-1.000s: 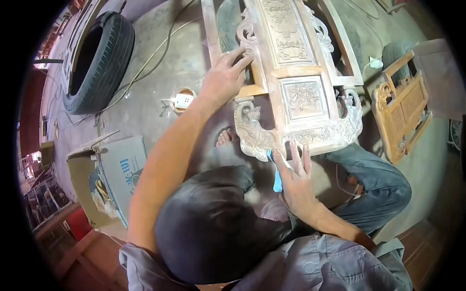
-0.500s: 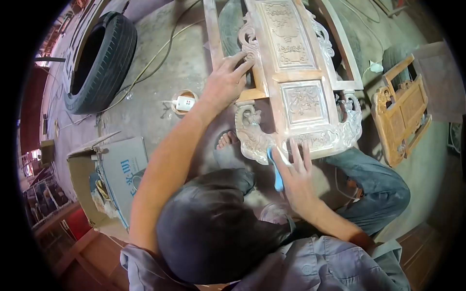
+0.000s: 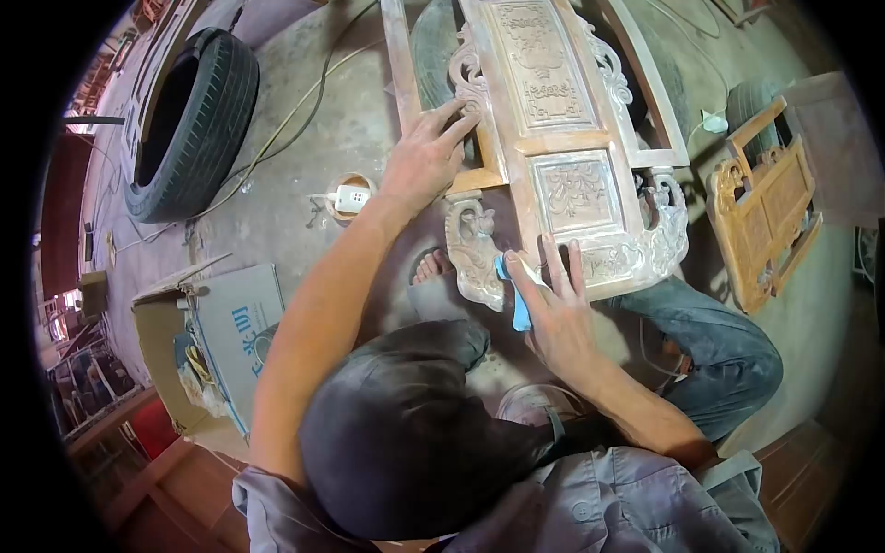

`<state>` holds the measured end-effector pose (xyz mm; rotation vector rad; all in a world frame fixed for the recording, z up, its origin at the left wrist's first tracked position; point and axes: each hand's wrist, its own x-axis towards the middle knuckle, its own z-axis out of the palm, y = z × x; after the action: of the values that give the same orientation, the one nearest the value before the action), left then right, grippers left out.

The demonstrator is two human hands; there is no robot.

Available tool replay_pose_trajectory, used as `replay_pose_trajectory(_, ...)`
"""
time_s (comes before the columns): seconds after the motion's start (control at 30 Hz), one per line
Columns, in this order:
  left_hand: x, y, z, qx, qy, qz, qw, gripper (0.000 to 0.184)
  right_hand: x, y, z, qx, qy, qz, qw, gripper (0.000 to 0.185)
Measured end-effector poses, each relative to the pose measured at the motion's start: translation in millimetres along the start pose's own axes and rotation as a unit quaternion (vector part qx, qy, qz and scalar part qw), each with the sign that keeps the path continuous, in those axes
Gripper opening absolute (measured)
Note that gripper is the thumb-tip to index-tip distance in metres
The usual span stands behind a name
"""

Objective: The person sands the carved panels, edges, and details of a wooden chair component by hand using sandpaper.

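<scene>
A carved wooden panel (image 3: 573, 241), pale with dust, lies in front of me with its curved lower end towards my lap. My left hand (image 3: 426, 161) rests on its left side, fingers stretched over the scrollwork and nothing visible in them. At the lower carved edge, my right hand (image 3: 560, 318) grips a slim blue-and-white hand tool (image 3: 521, 313). Two of its fingers extend flat onto the panel. The tool's working end is partly hidden, so its exact kind is unclear.
Left stand a tyre (image 3: 217, 115) and an open cardboard box (image 3: 235, 318). A white power socket (image 3: 352, 198) sits on the floor near cables. Another carved wooden piece (image 3: 770, 221) leans at right. My bent knee (image 3: 728, 355) is under the panel's right corner.
My right hand has slid slightly up and left along the panel's lower edge with the blue-and-white tool. My left hand stays on the scrollwork.
</scene>
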<state>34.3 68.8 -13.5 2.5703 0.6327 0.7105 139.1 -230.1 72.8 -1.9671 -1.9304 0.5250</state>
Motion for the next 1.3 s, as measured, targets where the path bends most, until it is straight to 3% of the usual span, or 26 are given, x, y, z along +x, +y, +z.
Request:
replay_pose_trajectory(0.17, 3.1, 0.0, -4.5, -0.012, 0.001, -0.005, 1.0, 0.049, -33.3, -0.2, 4.5, -0.029, 0.02, 0.0, 0.999, 0.088)
replay_pose_trajectory(0.3, -0.5, 2.5, -1.8, -0.009, -0.005, -0.004, 1.0, 0.048, 27.9, 15.8, -4.4, -0.028, 0.017, 0.006, 0.999, 0.086)
replay_pose_trajectory(0.47, 4.1, -2.1, -2.6, 0.027, 0.019, 0.014, 0.999, 0.054, -3.4, 8.1, -7.9, -0.047, 0.002, 0.019, 0.999, 0.088)
replay_pose_trajectory(0.6, 1.8, -0.3, -0.8, 0.012, 0.023, 0.021, 0.999, 0.055, 38.3, 22.6, -9.8, 0.005, 0.027, 0.008, 1.0, 0.09)
replay_pose_trajectory(0.73, 2.5, -0.4, -2.8, 0.024, 0.021, 0.016, 0.999, 0.056, 2.8, 17.8, -12.2, -0.055, 0.015, -0.029, 0.998, 0.092)
replay_pose_trajectory(0.83, 2.5, 4.0, -4.6, -0.012, -0.001, -0.007, 1.0, 0.051, 38.9, 35.2, -17.9, -0.069, -0.022, -0.028, 0.997, 0.092)
replay_pose_trajectory(0.87, 2.9, 6.6, -4.5, -0.014, -0.004, -0.007, 1.0, 0.051, 54.2, 40.7, -15.6, -0.059, 0.02, -0.048, 0.997, 0.094)
replay_pose_trajectory(1.0, 1.6, 6.5, -6.5, -0.012, -0.003, -0.021, 1.0, 0.05, 19.8, 21.6, -26.4, -0.054, -0.026, -0.039, 0.997, 0.094)
replay_pose_trajectory(1.23, 2.4, 1.3, -2.9, 0.01, 0.017, 0.01, 1.0, 0.055, 55.2, 34.1, -12.7, -0.061, 0.007, -0.02, 0.998, 0.094)
replay_pose_trajectory(1.3, 0.5, 3.2, -3.7, 0.003, 0.018, 0.001, 1.0, 0.054, 22.3, 18.8, -14.6, -0.07, -0.008, -0.01, 0.997, 0.092)
